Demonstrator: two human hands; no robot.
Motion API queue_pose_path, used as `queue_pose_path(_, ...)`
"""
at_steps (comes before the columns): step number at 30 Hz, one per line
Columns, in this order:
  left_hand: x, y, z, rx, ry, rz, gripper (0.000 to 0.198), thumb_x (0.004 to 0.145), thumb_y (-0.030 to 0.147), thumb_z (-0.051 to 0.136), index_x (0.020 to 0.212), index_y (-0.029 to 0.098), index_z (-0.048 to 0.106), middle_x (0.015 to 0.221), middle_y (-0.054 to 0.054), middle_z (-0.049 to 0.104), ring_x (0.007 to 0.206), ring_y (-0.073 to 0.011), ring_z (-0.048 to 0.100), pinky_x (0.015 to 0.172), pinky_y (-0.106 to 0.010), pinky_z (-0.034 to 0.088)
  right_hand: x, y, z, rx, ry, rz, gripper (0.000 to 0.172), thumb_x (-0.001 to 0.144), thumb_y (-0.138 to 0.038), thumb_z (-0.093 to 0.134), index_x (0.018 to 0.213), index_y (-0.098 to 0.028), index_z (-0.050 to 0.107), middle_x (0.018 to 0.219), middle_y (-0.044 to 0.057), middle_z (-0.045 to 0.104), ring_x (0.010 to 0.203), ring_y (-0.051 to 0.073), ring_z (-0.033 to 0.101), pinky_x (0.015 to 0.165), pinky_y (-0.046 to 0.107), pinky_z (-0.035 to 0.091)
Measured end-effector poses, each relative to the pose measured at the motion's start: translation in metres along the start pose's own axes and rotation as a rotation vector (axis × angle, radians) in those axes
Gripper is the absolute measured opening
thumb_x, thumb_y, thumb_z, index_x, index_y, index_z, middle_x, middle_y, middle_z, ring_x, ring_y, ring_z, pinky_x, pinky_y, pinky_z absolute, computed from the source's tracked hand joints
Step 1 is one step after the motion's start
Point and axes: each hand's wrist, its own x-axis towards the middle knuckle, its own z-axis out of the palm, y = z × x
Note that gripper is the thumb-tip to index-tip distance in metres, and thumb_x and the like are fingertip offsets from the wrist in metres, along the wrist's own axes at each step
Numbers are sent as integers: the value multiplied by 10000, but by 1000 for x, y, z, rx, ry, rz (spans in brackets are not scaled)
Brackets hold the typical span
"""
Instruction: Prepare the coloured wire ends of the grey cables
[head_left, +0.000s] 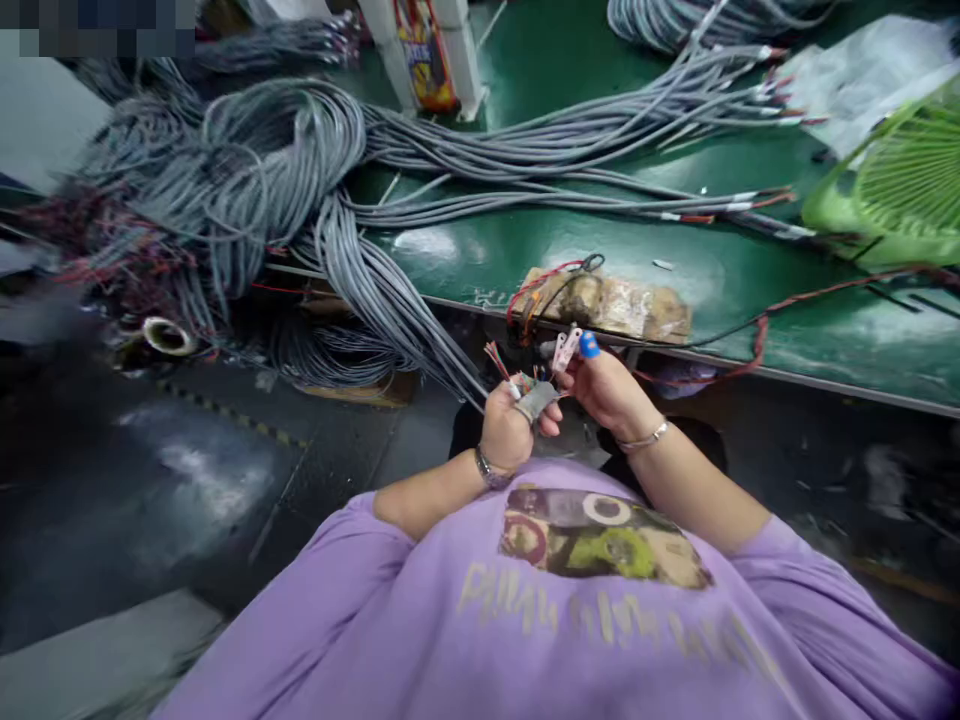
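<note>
My left hand (508, 432) is closed around the grey cable end (537, 400), where a wide grey sleeve or connector body shows. Thin coloured wires (496, 362) fan out above this hand's thumb. Close beside it on the right, my right hand (606, 392) has its fingers bent in a pinch, with a blue cover (589, 345) on one fingertip. A small white two-pronged piece (568, 350) stands up from the right fingers; its exact kind is unclear. Fine wires run between the hands, and the right fingertips are partly hidden.
Grey cables (285, 170) lie heaped across the green bench (465, 255), several hanging over its edge. Beyond my hands sits a taped brown block (622, 305) with red and black leads. A green fan or basket (900, 180) and clear plastic bag (862, 75) are at right.
</note>
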Motion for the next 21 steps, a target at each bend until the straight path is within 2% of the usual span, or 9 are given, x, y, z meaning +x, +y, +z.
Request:
queue_pose_path(3, 2, 7, 8, -18, 11, -10, 337, 665, 427, 754, 669, 159, 549, 515, 27, 614, 344, -77, 516, 339, -169, 348, 4, 8, 5, -47, 182, -136, 560, 652, -713, 707, 664, -184, 523, 512, -68, 380, 471, 70, 324, 475, 236, 295)
queue_pose_path(6, 5, 9, 11, -36, 20, -27, 360, 636, 435, 773, 662, 161, 542, 498, 36, 591, 338, -74, 502, 342, -172, 342, 7, 14, 7, -38, 255, -181, 559, 663, -724, 688, 655, -197, 499, 507, -68, 382, 455, 73, 323, 456, 240, 294)
queue_pose_path(10, 9, 6, 11, -45, 24, -52, 363, 642, 451, 763, 699, 158, 556, 502, 33, 587, 338, -75, 493, 347, -180, 344, 8, 12, 9, 24, 112, -88, 564, 705, -768, 609, 686, -215, 497, 504, -54, 415, 441, 102, 396, 447, 265, 350)
queue_pose_path(13, 10, 4, 10, -43, 29, -66, 365, 649, 457, 749, 716, 162, 545, 507, 31, 591, 343, -80, 499, 352, -184, 343, 6, 6, 10, 25, 40, -72, 565, 720, -778, 580, 739, -215, 541, 504, -38, 455, 439, 125, 442, 439, 285, 371)
queue_pose_path(21, 9, 3, 12, -12, 29, -92, 380, 635, 465, 753, 721, 168, 533, 503, 36, 589, 342, -85, 505, 355, -186, 352, 3, 1, 12, 60, 18, -71, 560, 745, -757, 574, 855, -209, 614, 517, -15, 524, 444, 143, 465, 426, 298, 365)
